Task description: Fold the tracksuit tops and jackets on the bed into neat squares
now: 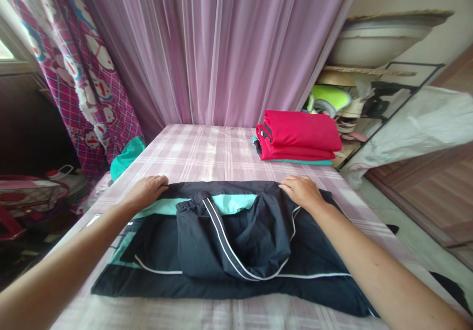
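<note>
A dark navy jacket [155,246] with turquoise panels and white piping lies spread sideways on the table. One sleeve [236,241] is folded over its middle, its elastic cuff towards the far left. At the far edge of the garment, my left hand [150,191] pinches the cloth near the left corner. My right hand [301,190] grips the same far edge further right, fingertips closed on the fabric. Both forearms reach across the ends of the jacket and hide parts of it.
A checked cloth [207,152] covers the table. Folded red clothes [301,135] are stacked at its far right, with turquoise fabric underneath. A turquoise cloth [127,157] hangs by the left edge. Purple curtains [229,49] close off the back; a loaded rack [391,88] stands right.
</note>
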### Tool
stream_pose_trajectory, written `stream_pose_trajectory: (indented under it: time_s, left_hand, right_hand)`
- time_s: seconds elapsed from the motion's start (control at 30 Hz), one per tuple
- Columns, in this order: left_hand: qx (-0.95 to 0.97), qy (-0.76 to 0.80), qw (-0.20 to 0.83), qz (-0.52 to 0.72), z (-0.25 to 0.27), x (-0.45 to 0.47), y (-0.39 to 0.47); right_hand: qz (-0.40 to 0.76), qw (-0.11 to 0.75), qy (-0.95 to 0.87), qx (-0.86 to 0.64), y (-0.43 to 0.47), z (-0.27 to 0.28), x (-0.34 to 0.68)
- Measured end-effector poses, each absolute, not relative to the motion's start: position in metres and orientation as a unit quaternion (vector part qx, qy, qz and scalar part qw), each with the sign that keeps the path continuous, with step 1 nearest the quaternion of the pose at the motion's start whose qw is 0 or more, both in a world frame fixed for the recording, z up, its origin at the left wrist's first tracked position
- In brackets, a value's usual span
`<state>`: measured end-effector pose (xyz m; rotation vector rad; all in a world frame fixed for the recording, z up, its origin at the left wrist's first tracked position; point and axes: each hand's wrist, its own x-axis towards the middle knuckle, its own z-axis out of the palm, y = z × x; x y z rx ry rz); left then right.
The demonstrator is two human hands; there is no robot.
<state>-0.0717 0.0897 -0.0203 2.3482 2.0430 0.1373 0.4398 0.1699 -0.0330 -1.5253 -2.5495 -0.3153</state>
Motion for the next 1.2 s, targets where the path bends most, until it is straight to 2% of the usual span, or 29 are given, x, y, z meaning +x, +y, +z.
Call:
stream_pose_trajectory:
  time_s: [0.17,0.27,0.37,0.57,0.7,0.77,0.83,0.97,1.07,1.2]
  left_hand:
    - [0.725,0.688,-0.007,0.022,-0.007,-0.068,0.113]
    - [0.680,0.732,-0.028,-0.008,-0.011,-0.051,0.116]
    - [0.671,0.738,-0.062,0.023,-0.019,-0.032,0.107]
    - [0.739,0.670,0.025,0.069,-0.041,-0.010,0.078]
    - [0.702,0.711,0.037,0.025,-0.049,-0.007,0.072]
    - [0.684,0.727,0.057,0.007,-0.048,-0.008,0.074]
    - [0.670,0.739,0.070,0.002,-0.045,-0.010,0.076]
    - [0.668,0.740,0.074,0.027,-0.033,-0.009,0.079]
    - [0.730,0.678,0.052,0.065,-0.019,0.006,0.080]
    - [0.847,0.528,0.037,0.039,-0.002,0.040,0.085]
  right_hand:
    - [-0.150,0.154,-0.800,-0.560,0.183,-0.038,0.432]
    - [-0.107,0.103,-0.787,-0.599,0.186,-0.048,0.421]
    - [-0.075,0.066,-0.780,-0.618,0.187,-0.050,0.411]
    - [-0.005,0.152,-0.841,-0.519,0.175,-0.038,0.378]
    - [0.077,0.044,-0.878,-0.470,0.154,-0.050,0.351]
    - [0.096,0.016,-0.881,-0.464,0.147,-0.056,0.347]
    - [0.123,0.038,-0.875,-0.466,0.147,-0.057,0.350]
    - [0.211,0.170,-0.835,-0.479,0.157,-0.043,0.381]
    - [0.189,0.197,-0.824,-0.496,0.159,-0.029,0.421]
    - [0.062,0.108,-0.876,-0.466,0.148,-0.023,0.463]
